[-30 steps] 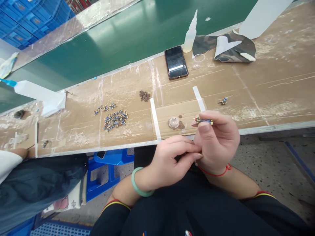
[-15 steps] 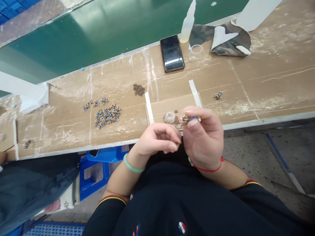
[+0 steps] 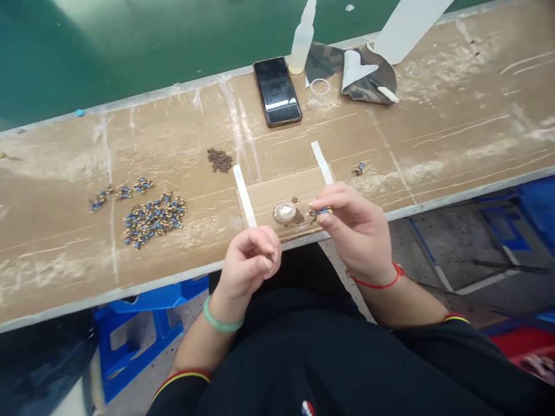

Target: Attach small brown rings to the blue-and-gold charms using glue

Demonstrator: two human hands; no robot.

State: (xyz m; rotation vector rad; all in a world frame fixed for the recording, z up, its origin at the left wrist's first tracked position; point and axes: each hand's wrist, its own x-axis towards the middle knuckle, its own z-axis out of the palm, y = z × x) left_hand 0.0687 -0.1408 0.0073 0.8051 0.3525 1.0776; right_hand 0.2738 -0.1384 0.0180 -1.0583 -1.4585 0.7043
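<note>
My right hand (image 3: 359, 231) pinches a tiny blue and yellow painted figurine (image 3: 323, 211) between thumb and fingertips, above the table's near edge. To its left, my left hand (image 3: 249, 260) is closed in a pinch on a tiny brown piece (image 3: 269, 255), mostly covered by the fingers. Between the hands, a small round clear dish (image 3: 284, 214) sits on a cardboard pad (image 3: 277, 193), with brown wet spots beside it. A pile of similar figurines (image 3: 154, 219) lies to the left. Small brown pieces (image 3: 219, 160) are heaped behind the pad.
A phone (image 3: 277, 92) lies at the back by a dropper bottle (image 3: 302, 40) and a camouflage cloth (image 3: 368, 78). White strips (image 3: 245, 196) flank the pad. One figurine (image 3: 359, 169) lies to the right. A blue stool (image 3: 139, 323) stands below the table's edge.
My hands have moved apart, the left one drawing away from the figurine in my right. The camera view has shifted to the right.
</note>
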